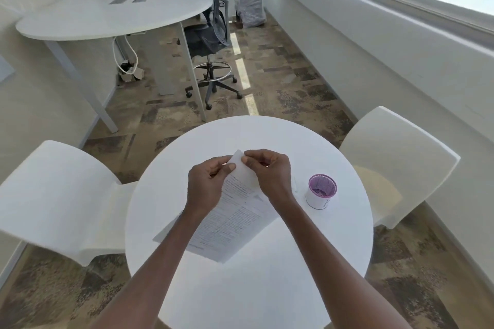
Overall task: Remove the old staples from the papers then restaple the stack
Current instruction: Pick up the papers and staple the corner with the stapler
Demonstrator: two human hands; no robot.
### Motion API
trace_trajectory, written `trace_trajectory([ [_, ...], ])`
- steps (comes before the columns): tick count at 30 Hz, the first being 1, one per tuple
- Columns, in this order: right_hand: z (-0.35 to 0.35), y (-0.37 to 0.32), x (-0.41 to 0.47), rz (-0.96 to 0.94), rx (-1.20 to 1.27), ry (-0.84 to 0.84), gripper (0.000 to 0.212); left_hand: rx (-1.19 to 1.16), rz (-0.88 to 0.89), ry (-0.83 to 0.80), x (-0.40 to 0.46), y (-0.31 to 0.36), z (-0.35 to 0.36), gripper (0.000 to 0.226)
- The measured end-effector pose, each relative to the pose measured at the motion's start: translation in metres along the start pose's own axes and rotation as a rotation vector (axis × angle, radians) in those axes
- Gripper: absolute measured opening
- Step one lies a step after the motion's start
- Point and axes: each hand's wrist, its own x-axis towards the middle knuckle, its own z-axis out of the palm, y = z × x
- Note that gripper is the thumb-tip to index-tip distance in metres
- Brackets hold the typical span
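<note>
A stack of printed papers [230,224] lies slanted on the round white table [267,288], its far corner lifted off the surface. My left hand [207,184] pinches that raised corner from the left, thumb on top. My right hand [270,172] pinches the same corner from the right, fingertips at the paper's edge. Any staple at the corner is hidden by my fingers. No stapler or staple remover shows.
A small white cup with a purple rim [321,191] stands on the table right of the papers. White chairs sit at the left [58,195] and right [395,160]. Farther back are a white desk [112,13] and a black office chair [213,43].
</note>
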Motion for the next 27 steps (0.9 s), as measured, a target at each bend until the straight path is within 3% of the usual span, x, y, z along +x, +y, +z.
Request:
trace_trajectory([
  [15, -0.013, 0.011, -0.005, -0.015, 0.074, -0.017, 0.014, 0.053, 0.049, 0.047, -0.008, -0.002, 0.015, 0.025],
  [23, -0.02, 0.027, -0.006, -0.037, -0.084, -0.078, 0.012, 0.197, 0.018, 0.067, -0.014, -0.017, 0.023, 0.02],
  [27, -0.035, 0.048, -0.007, 0.038, -0.128, 0.011, 0.009, 0.267, 0.026, 0.139, -0.021, -0.026, 0.026, 0.021],
])
